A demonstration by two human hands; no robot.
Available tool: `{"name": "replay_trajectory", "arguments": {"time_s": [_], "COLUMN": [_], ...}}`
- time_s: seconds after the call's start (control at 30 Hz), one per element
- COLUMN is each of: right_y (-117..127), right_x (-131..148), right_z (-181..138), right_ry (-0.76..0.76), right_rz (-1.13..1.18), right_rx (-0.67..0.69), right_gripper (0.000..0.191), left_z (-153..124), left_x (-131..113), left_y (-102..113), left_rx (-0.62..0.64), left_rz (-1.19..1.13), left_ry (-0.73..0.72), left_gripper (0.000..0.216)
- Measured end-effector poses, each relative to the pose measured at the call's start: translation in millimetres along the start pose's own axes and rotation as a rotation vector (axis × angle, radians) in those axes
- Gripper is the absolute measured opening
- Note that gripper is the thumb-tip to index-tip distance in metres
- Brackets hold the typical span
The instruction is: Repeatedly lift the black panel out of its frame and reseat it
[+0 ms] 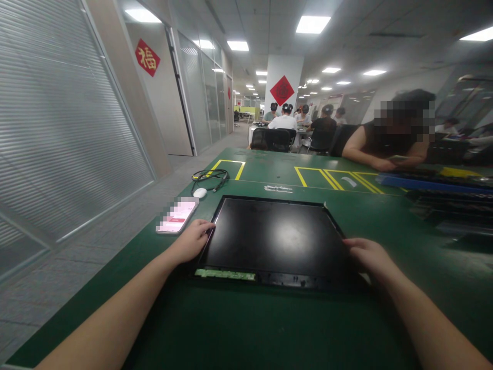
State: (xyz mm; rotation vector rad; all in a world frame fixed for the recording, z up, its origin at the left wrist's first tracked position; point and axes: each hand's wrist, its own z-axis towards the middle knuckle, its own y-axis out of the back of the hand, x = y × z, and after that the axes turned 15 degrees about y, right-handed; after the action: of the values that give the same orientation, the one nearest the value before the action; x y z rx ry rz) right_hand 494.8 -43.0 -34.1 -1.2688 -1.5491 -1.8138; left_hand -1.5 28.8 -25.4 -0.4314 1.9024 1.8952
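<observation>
A black flat display panel (275,237) lies on the green table (246,329), with a narrow green circuit strip (225,274) along its near edge. My left hand (191,240) rests on the panel's left edge, fingers curled over the rim. My right hand (368,255) lies on the panel's right edge, fingers bent down against it. Both hands touch the panel at its sides; it sits flat on the table.
A phone (177,216) with a lit screen, a white mouse (200,192) and a coiled black cable (211,178) lie left of the panel. Yellow tape outlines (335,180) mark the far table. A seated person (389,139) leans on the far right edge beside stacked panels (435,184). Other people sit farther back.
</observation>
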Motion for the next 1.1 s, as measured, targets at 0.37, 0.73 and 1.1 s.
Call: {"name": "replay_trajectory", "arguments": {"time_s": [0.37, 0.73, 1.1], "right_y": [-1, 1, 2], "right_x": [1, 5, -6], "right_z": [-2, -2, 3], "right_ry": [-0.006, 0.036, 0.101], "right_rz": [0.047, -0.111, -0.176], "right_rx": [0.019, 0.006, 0.019], "right_gripper": [0.052, 0.044, 0.043], "left_z": [0, -13, -13], "left_x": [1, -8, -10], "left_y": [-1, 10, 8], "left_rx": [-0.003, 0.014, -0.040], "left_rz": [-0.017, -0.011, 0.107], "left_ry": [-0.001, -0.063, -0.028], "left_gripper": [0.048, 0.047, 0.058]}}
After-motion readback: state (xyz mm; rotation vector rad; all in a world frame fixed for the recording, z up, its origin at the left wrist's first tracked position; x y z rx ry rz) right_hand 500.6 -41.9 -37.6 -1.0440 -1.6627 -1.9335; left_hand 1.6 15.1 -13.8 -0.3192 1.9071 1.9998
